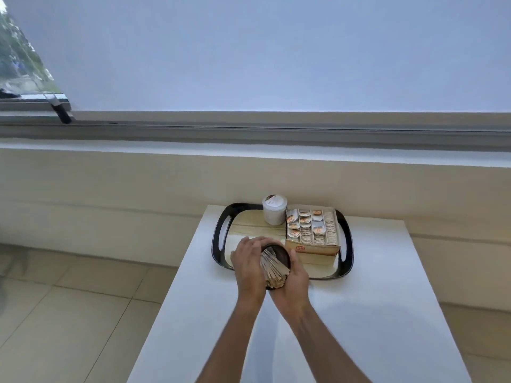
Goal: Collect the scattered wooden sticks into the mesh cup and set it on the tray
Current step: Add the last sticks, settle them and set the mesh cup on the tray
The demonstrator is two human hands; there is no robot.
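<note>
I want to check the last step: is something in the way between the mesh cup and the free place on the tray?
Nothing visible. Both hands hold the mesh cup at the tray near edge; the box and jar stand farther back.

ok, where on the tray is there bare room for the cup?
Free: the tray's wood-look left half, bordered by the left handle slot, the white jar behind and the sachet box to the right. The right half is crowded by that box. Both hands hold the mesh cup at the near-left rim.
</note>
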